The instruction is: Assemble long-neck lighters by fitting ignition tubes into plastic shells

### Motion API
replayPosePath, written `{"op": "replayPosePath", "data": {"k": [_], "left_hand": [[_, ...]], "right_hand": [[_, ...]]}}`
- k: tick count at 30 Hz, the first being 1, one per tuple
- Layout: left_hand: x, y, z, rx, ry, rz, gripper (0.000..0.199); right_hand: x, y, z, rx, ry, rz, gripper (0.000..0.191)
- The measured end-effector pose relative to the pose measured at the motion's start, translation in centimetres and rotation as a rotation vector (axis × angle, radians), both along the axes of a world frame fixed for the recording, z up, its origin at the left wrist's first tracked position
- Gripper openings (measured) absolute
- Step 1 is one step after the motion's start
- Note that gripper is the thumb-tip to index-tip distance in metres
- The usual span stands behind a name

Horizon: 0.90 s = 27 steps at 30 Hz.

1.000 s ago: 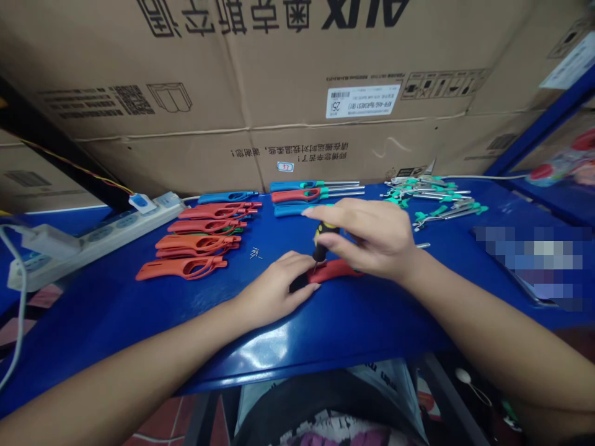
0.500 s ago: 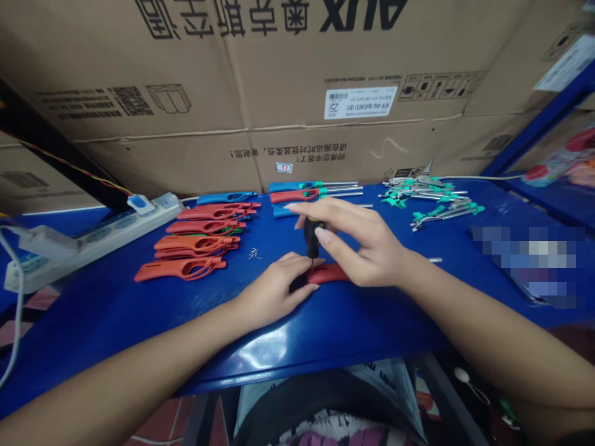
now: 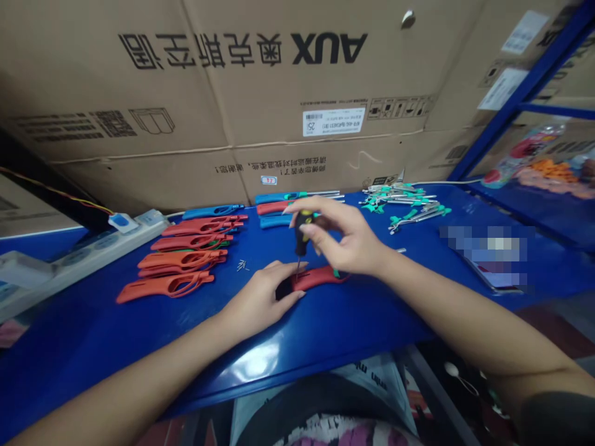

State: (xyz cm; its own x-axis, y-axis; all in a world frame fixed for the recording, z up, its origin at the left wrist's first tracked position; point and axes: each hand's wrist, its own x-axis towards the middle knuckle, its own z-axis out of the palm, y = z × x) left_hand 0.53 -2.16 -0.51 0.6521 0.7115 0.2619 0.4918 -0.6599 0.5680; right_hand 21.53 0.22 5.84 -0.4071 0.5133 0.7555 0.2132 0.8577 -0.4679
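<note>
My right hand grips a black and yellow screwdriver, held upright with its tip on the handle end of a red lighter. That lighter lies flat on the blue table. The thumb and fingers of my left hand hold its left end. Small screws lie left of the screwdriver. Further left are red and orange casings in a column, with a blue casing at the top. Behind my right hand lie blue and red lighters with metal tubes.
Metal tubes with green parts are piled at the back right. A blurred-out flat object lies at the right. A white power strip runs along the left. A large cardboard box stands behind, and a bottle is at far right.
The head view has shifted, moving the scene left and mostly lower. My right hand has tilted a little with the screwdriver, and a green part of the red lighter now shows. My left hand keeps its hold.
</note>
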Motion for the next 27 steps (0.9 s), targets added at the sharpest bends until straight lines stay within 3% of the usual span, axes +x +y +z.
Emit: {"op": "replayPosePath", "data": {"k": [3, 7, 11, 17, 22, 27], "left_hand": [[-0.5, 0.2, 0.9, 0.017, 0.068, 0.000, 0.048], [-1.0, 0.4, 1.5, 0.046, 0.199, 0.041, 0.043], [-0.8, 0.5, 1.1, 0.061, 0.255, 0.050, 0.032], [-1.4, 3.2, 2.4, 0.098, 0.222, 0.031, 0.028], [-2.7, 8.0, 4.1, 0.141, 0.225, 0.096, 0.036], [-2.9, 11.9, 3.7, 0.179, 0.263, 0.201, 0.036]], "right_hand": [[2.6, 1.7, 0.4, 0.039, 0.052, -0.229, 0.027], [7.8, 4.2, -0.1, 0.265, -0.226, -0.529, 0.021], [12.0, 5.5, -1.6, 0.143, -0.306, -0.736, 0.021], [14.0, 6.3, -1.9, -0.054, -0.294, -0.836, 0.017], [14.6, 6.4, -1.7, -0.344, -0.598, -0.906, 0.027], [15.3, 6.2, -2.9, -0.528, -0.802, -0.811, 0.036]]}}
